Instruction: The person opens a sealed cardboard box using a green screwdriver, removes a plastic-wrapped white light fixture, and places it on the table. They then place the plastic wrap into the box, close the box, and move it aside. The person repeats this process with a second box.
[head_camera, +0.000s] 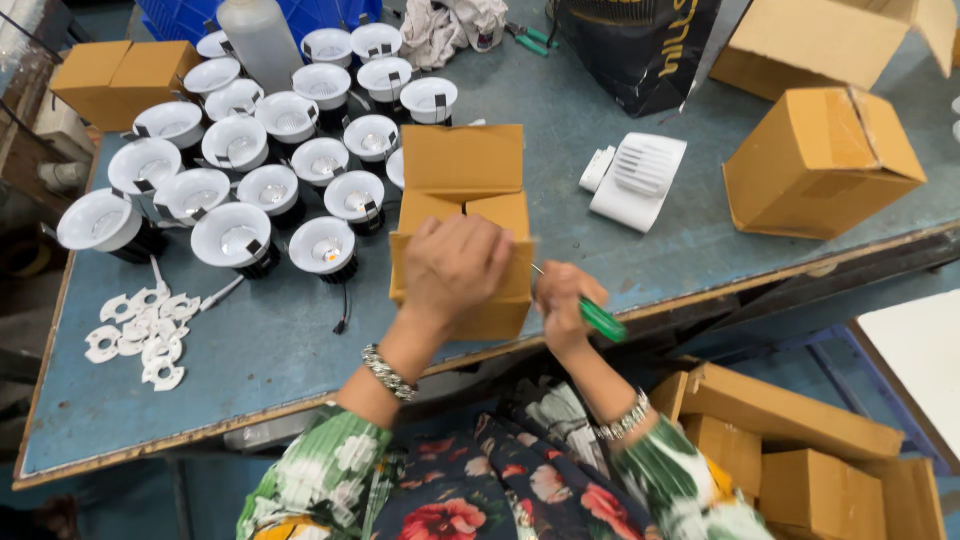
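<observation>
Left hand (455, 268) flat on square cardboard box (462, 200); right hand (562, 303) grips green screwdriver (598, 317).

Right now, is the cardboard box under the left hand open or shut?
Open: the cardboard box has its far flap standing up, two side flaps are only partly folded in, and the left hand presses on them.

The left hand (455, 265) lies palm down on top of the cardboard box (463, 225), fingers curled over its closed flaps, forearm running back from the box's near edge, a metal bracelet at the wrist. The right hand (562, 303) sits just right of the box, fist closed around a green-handled screwdriver (598, 317), wrist bent, also braceleted.
</observation>
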